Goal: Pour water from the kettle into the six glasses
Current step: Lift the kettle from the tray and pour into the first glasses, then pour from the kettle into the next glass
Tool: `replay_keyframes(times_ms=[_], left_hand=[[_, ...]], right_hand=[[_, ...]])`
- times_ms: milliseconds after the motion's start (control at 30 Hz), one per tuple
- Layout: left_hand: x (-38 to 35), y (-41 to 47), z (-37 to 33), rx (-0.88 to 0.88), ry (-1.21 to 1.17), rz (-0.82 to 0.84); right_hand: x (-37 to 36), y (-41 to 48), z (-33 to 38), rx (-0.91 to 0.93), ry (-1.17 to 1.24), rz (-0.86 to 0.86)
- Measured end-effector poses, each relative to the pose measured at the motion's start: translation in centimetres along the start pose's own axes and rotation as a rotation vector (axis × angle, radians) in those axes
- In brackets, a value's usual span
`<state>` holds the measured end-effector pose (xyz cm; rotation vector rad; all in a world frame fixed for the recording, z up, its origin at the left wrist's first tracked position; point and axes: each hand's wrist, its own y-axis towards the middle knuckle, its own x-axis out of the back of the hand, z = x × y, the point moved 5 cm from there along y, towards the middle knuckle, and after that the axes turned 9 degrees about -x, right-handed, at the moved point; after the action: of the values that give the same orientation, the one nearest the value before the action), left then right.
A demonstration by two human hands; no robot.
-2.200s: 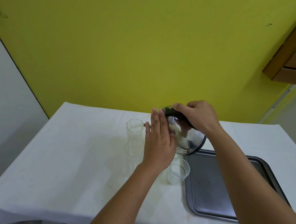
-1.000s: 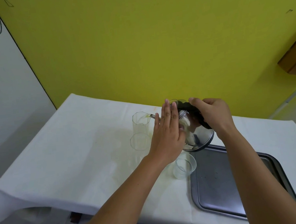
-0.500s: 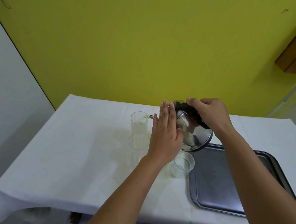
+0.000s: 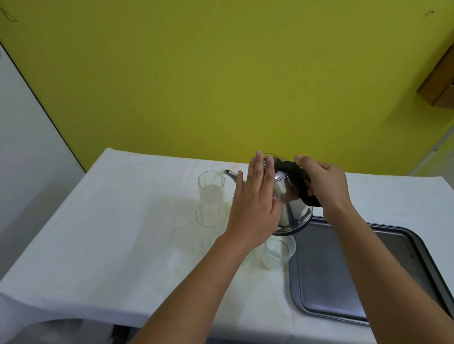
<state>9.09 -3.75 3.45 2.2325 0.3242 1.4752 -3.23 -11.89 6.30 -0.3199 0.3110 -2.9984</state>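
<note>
kettle (image 4: 290, 201) between left hand (image 4: 254, 205), right hand (image 4: 325, 184)

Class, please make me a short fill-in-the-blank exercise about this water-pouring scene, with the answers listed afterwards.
1. The right hand grips the shiny steel kettle by its ____ handle.
2. The kettle's spout is tipped toward the tall clear faceted glass farthest from the ____.
3. The flat grey metal tray lies on a ____ tablecloth.

Answers: black; camera; white
</note>
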Motion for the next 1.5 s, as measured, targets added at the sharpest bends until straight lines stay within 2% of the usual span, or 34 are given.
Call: replay_keyframes(times_ms=[233, 567, 967, 1500], left_hand=[[0.5, 0.6, -1.2, -0.089, 0.068, 0.028], [0.5, 1.6, -3.8, -0.116, 0.017, -0.021], [-2.2, 0.5, -4.5, -0.033, -0.148, -0.008], [-4.8, -0.8, -4.8, -0.015, -0.204, 0.020]], right_hand=[[1.1, -0.7, -1.3, -0.049, 0.154, -0.027], [3.9, -1.3, -0.2, -0.017, 0.164, -0.067], [6.2, -0.8, 0.4, 0.049, -0.189, -0.145], [6.8, -0.6, -1.3, 0.018, -0.368, -0.174]])
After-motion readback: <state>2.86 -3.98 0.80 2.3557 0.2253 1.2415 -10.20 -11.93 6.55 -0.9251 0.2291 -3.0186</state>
